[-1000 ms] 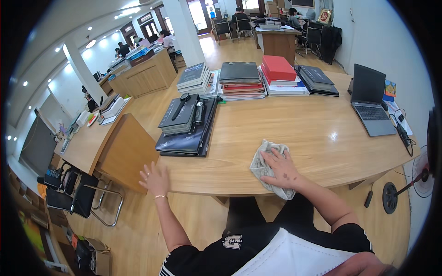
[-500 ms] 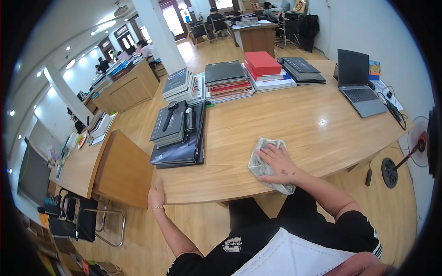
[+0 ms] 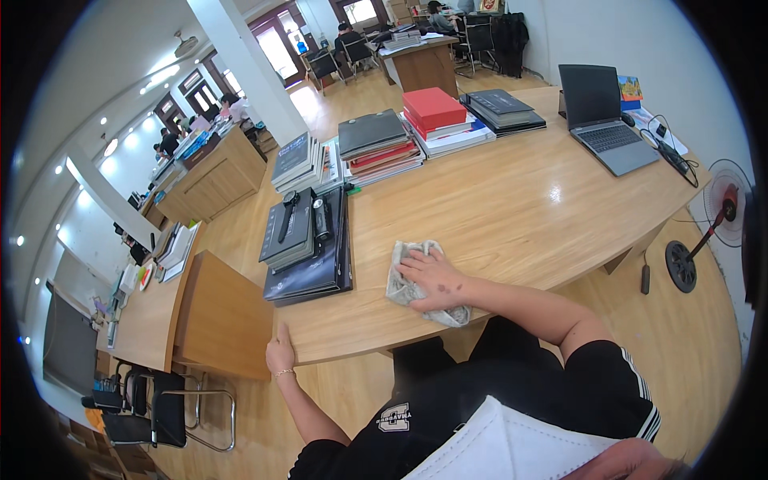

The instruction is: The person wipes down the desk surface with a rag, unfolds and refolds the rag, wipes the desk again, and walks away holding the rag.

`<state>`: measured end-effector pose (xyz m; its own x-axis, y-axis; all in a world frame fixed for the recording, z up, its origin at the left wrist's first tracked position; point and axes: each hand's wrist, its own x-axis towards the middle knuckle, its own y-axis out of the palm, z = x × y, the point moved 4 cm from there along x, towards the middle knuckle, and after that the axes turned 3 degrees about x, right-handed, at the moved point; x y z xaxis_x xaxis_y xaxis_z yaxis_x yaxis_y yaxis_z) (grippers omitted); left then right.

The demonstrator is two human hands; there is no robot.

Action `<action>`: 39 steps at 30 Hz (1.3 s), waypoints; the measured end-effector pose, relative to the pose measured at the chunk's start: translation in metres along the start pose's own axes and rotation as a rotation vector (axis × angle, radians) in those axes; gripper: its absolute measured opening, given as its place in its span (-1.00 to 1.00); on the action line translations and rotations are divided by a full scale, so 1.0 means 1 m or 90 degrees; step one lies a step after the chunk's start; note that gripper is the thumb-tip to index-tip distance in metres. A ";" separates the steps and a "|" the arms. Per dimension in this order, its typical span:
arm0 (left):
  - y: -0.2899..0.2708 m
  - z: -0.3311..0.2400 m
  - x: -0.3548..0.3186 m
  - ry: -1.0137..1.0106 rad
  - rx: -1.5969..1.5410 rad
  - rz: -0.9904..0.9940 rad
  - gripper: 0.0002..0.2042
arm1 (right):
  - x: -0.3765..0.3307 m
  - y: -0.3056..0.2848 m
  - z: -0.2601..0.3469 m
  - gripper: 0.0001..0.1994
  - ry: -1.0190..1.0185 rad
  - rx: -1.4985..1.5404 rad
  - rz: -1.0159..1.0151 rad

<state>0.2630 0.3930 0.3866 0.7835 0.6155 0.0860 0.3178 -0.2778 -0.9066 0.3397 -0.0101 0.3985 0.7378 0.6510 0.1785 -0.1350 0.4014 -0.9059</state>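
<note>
A crumpled pale grey-white cloth (image 3: 450,317) lies on the wooden desk (image 3: 480,214) near its front edge. My right hand (image 3: 434,278) presses down over it, fingers closed on its folds. At the desk's front left corner, my left hand (image 3: 280,352) grips the edge; its thumb is on top and the other fingers are mostly hidden. Left of the cloth, a black book stack (image 3: 290,240) rests on a large dark flat case (image 3: 316,282). A black wristwatch (image 3: 286,216) and a small dark cylindrical object (image 3: 322,219) lie on top.
Along the far edge stand book piles (image 3: 300,164), a folder stack (image 3: 372,136), a red box (image 3: 434,108) on books, and black binders (image 3: 500,110). An open laptop (image 3: 604,128) sits at the right, by cables (image 3: 676,160). A fan (image 3: 724,210), a chair (image 3: 164,408) and other desks surround this one.
My right hand has slid the cloth left across the desk, toward the black books. The left hand stays at the corner. The whole view has shifted slightly.
</note>
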 end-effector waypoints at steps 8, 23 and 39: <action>0.003 0.006 0.001 -0.012 0.015 -0.001 -0.24 | -0.080 -0.068 -0.140 -0.32 0.163 -0.118 -0.097; 0.001 0.001 -0.002 -0.012 0.027 -0.024 -0.25 | -0.171 -0.135 -0.277 -0.39 0.524 -0.195 -0.290; -0.005 -0.002 -0.008 0.018 -0.005 0.002 -0.30 | -0.135 -0.137 -0.280 -0.39 0.605 -0.250 -0.291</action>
<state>0.2564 0.3884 0.3910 0.7995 0.5931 0.0948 0.3188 -0.2852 -0.9039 0.4441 -0.3339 0.3911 0.8919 -0.3280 0.3114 0.3708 0.1358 -0.9187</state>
